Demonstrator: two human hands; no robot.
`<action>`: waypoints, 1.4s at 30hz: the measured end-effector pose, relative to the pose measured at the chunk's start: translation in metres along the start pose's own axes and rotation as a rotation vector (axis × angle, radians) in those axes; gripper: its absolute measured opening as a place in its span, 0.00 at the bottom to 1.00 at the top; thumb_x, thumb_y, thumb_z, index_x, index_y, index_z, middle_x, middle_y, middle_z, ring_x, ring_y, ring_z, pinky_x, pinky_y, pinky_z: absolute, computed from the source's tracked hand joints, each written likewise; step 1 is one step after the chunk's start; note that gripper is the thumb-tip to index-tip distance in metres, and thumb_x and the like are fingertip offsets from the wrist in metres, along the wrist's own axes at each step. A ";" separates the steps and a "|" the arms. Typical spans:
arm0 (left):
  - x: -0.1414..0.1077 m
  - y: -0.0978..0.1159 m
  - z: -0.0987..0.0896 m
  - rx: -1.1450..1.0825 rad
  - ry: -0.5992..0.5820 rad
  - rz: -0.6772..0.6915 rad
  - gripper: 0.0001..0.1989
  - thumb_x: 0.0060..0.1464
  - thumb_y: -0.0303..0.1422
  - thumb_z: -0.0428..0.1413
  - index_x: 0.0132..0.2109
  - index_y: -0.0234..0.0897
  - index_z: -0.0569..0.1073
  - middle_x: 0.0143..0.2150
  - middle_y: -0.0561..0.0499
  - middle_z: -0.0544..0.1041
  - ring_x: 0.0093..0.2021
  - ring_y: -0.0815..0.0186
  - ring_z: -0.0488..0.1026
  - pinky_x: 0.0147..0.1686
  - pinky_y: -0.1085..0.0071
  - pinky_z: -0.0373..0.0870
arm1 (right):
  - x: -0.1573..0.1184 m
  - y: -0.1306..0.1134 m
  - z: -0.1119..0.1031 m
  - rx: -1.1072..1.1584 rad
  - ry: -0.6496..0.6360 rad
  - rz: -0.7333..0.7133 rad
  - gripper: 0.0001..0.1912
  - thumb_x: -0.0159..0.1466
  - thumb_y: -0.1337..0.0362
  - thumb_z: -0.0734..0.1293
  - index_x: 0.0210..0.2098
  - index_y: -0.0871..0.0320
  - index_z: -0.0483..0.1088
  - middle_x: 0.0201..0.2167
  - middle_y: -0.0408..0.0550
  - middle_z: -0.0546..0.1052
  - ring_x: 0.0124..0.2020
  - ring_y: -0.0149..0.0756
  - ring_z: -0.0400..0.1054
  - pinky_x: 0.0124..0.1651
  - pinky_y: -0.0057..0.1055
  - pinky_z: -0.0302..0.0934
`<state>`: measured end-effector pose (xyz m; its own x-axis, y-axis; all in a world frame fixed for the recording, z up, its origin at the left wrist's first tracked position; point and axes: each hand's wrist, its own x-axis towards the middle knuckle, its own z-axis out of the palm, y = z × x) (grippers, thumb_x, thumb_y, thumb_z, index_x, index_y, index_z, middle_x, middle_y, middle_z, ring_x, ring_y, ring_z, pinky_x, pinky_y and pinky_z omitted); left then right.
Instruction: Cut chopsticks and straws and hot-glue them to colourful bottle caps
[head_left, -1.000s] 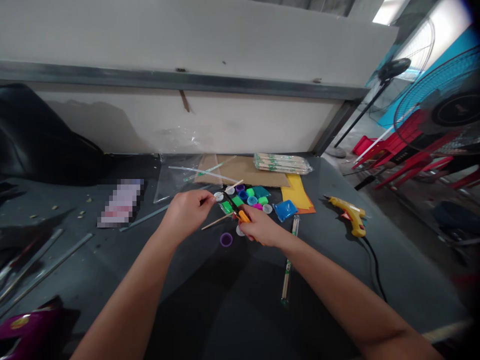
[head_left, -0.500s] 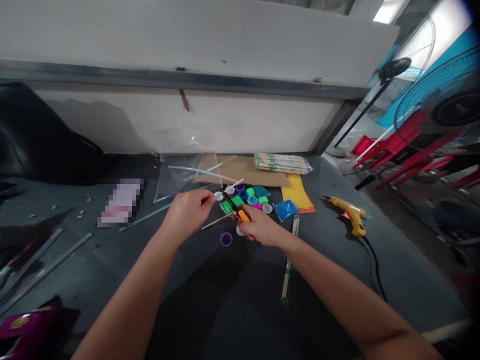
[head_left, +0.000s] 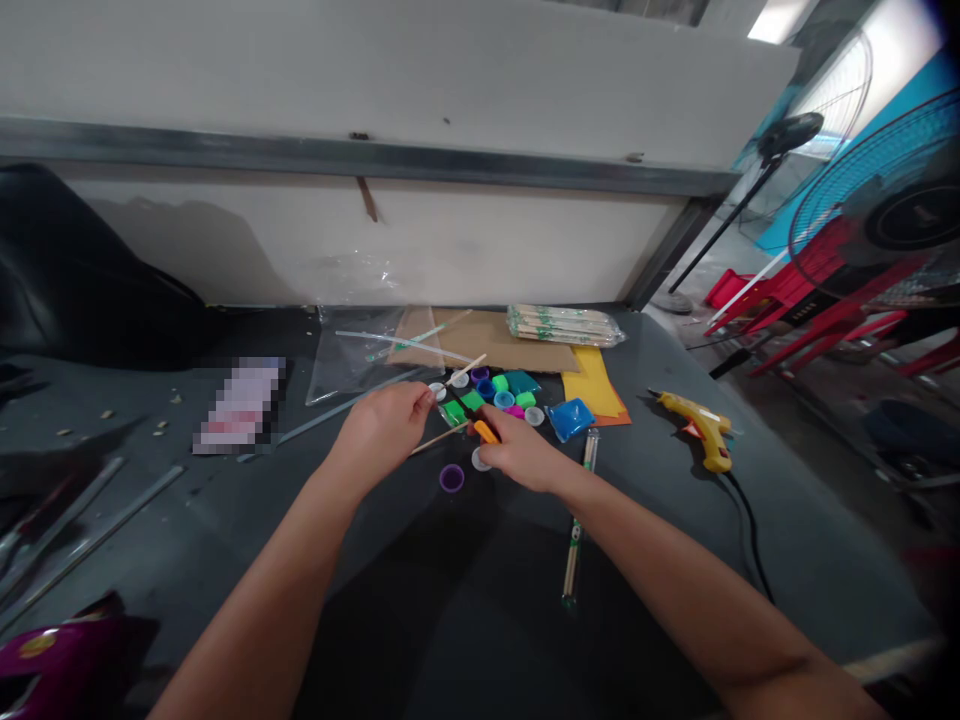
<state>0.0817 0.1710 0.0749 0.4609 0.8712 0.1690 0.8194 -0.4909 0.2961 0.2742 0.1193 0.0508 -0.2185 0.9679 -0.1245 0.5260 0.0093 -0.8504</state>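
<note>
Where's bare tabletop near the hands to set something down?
Free: dark tabletop between the sleeved chopsticks and the yellow glue gun; also tabletop between the left forearm and the long rods. Crowded: bottle caps around the orange-handled scissors, between the left hand and right hand.

Two hands (head_left: 450, 442) show, with one pair of orange-handled scissors (head_left: 486, 432) at the right. Four white bottle caps (head_left: 534, 416) are visible, along with one purple bottle cap (head_left: 451, 478) lying apart (the other coloured caps crowd too tightly for a sure count). There is one hot glue gun (head_left: 701, 425), one blue packet (head_left: 570, 420), one sheet of cardboard (head_left: 480, 340), one yellow paper sheet (head_left: 592, 385) and one clear plastic bag (head_left: 367, 360). One bundle of wrapped chopsticks (head_left: 564, 325) lies beyond one single wrapped chopstick (head_left: 576, 520). Two pedestal fans (head_left: 877, 200) stand off to the right.
</note>
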 end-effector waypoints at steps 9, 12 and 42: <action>-0.001 0.006 0.001 0.071 -0.005 -0.032 0.14 0.60 0.33 0.44 0.31 0.39 0.71 0.29 0.48 0.77 0.29 0.64 0.71 0.28 0.69 0.57 | 0.000 0.003 0.006 -0.100 0.075 -0.023 0.10 0.52 0.67 0.63 0.33 0.55 0.58 0.26 0.41 0.65 0.27 0.32 0.56 0.29 0.29 0.48; -0.001 0.002 0.002 0.047 0.006 -0.018 0.14 0.60 0.34 0.44 0.32 0.39 0.71 0.30 0.49 0.77 0.30 0.64 0.72 0.29 0.69 0.57 | 0.000 0.002 0.005 -0.046 0.057 -0.017 0.08 0.51 0.67 0.63 0.31 0.55 0.58 0.26 0.41 0.64 0.27 0.31 0.56 0.28 0.28 0.47; 0.003 -0.005 0.004 -0.066 0.069 0.028 0.12 0.59 0.32 0.46 0.31 0.38 0.71 0.31 0.50 0.75 0.32 0.66 0.70 0.32 0.70 0.58 | 0.001 0.003 0.004 0.569 -0.190 0.251 0.18 0.44 0.70 0.60 0.37 0.56 0.62 0.18 0.34 0.58 0.16 0.22 0.48 0.16 0.21 0.39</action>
<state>0.0801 0.1757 0.0704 0.4566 0.8562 0.2416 0.7813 -0.5158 0.3513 0.2722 0.1192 0.0461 -0.3143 0.8618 -0.3981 0.0739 -0.3958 -0.9153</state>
